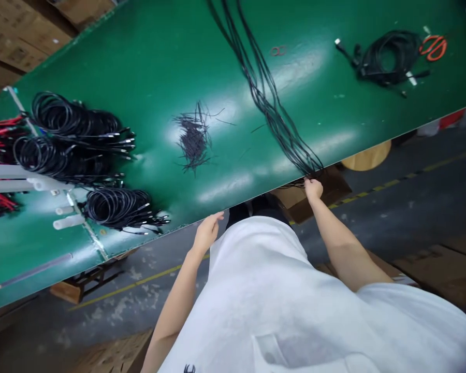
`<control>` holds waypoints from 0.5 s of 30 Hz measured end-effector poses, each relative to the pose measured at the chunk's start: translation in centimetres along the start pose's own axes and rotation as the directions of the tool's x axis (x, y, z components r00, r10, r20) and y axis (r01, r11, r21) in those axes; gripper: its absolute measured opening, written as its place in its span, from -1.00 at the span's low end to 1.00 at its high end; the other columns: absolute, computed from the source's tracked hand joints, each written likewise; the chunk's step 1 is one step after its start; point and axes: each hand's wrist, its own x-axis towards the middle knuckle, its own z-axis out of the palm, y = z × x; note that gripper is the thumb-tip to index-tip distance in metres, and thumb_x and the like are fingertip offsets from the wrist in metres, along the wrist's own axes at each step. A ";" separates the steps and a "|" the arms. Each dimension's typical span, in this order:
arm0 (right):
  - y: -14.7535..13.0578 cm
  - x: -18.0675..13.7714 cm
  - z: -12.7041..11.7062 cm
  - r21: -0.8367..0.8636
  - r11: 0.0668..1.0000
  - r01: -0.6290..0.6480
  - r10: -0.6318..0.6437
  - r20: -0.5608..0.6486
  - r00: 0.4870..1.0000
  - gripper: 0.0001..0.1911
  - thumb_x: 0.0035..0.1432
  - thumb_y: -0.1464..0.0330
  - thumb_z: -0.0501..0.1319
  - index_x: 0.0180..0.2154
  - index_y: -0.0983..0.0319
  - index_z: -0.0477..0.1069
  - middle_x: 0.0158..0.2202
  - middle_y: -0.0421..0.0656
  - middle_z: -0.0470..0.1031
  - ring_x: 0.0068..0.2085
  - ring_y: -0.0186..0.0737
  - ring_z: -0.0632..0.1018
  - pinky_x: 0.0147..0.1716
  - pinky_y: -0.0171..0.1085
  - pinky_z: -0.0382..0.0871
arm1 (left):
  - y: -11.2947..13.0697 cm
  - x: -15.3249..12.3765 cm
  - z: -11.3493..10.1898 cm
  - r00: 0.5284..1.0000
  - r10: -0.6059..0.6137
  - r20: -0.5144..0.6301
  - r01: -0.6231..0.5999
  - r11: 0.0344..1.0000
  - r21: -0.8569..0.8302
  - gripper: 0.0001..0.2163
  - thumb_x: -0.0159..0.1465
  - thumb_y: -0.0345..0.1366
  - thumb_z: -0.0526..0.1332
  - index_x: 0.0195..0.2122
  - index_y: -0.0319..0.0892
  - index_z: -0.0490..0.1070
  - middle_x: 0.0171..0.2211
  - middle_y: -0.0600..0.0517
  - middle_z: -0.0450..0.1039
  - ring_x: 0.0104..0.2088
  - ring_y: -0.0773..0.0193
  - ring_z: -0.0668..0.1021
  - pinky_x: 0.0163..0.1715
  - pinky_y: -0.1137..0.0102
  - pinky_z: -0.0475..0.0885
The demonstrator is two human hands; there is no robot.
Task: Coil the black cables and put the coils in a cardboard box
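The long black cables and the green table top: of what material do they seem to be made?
Long black cables: probably rubber or soft plastic outside, with slight sheen; they bend in smooth curves. Green table top: smooth and glossy, as its bright reflections show; perhaps a plastic covering or painted board.

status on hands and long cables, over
Right hand at long cables, grip unclear. Left hand by table edge, open. Black strip pile apart from cables.
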 end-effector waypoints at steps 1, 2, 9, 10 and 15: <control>0.2 0.1 0.2 -0.025 1.000 -0.017 0.016 -0.028 0.999 -0.47 0.37 0.12 -0.04 -0.08 0.40 0.51 -0.09 0.26 0.53 -0.03 0.04 0.52 -0.12 -0.18 0.35 | 0.4 0.1 -0.1 1.000 -0.012 -0.010 0.012 1.000 0.006 -0.63 0.38 -0.38 -0.06 0.13 -0.15 0.37 -0.04 -0.07 0.58 0.00 0.21 0.59 0.08 0.23 0.48; 0.4 0.1 0.4 -0.040 0.999 -0.029 0.027 -0.051 0.998 -0.47 0.38 0.13 -0.05 -0.07 0.40 0.51 -0.03 0.27 0.51 0.01 0.06 0.51 -0.08 -0.17 0.33 | 0.7 0.2 -0.1 0.999 -0.028 -0.020 0.028 1.000 0.013 -0.64 0.39 -0.37 -0.07 0.12 -0.15 0.37 -0.04 -0.07 0.58 0.00 0.20 0.59 0.07 0.22 0.48; 2.1 0.9 -2.8 -0.106 0.994 0.039 -0.043 -0.033 0.999 -0.68 0.28 0.25 0.10 -0.13 0.30 0.53 -0.16 0.06 0.55 -0.13 -0.10 0.52 -0.13 -0.25 0.32 | 4.0 -0.2 2.0 0.997 -0.083 -0.001 0.083 0.996 0.018 -0.64 0.36 -0.37 -0.04 0.10 -0.08 0.39 -0.04 -0.03 0.59 0.01 0.19 0.59 0.09 0.20 0.48; 2.0 1.4 -3.9 -0.113 0.992 0.054 -0.061 -0.061 0.996 -0.67 0.30 0.28 0.06 -0.10 0.28 0.51 -0.11 0.07 0.54 -0.10 -0.08 0.51 -0.12 -0.24 0.31 | 4.5 -0.3 2.5 0.996 -0.088 0.008 0.088 0.996 0.014 -0.65 0.36 -0.38 -0.03 0.10 -0.08 0.40 -0.04 -0.03 0.59 0.01 0.19 0.59 0.08 0.20 0.49; 0.7 3.1 -7.2 -0.119 0.974 0.195 -0.206 -0.090 0.974 -0.66 0.22 0.25 0.18 -0.02 0.29 0.41 0.05 0.14 0.43 0.03 0.04 0.45 -0.03 -0.15 0.28 | 6.5 0.0 4.6 0.995 -0.064 0.079 0.062 0.998 0.028 -0.62 0.33 -0.45 -0.03 0.08 -0.09 0.42 -0.07 -0.01 0.59 0.00 0.22 0.59 0.07 0.24 0.49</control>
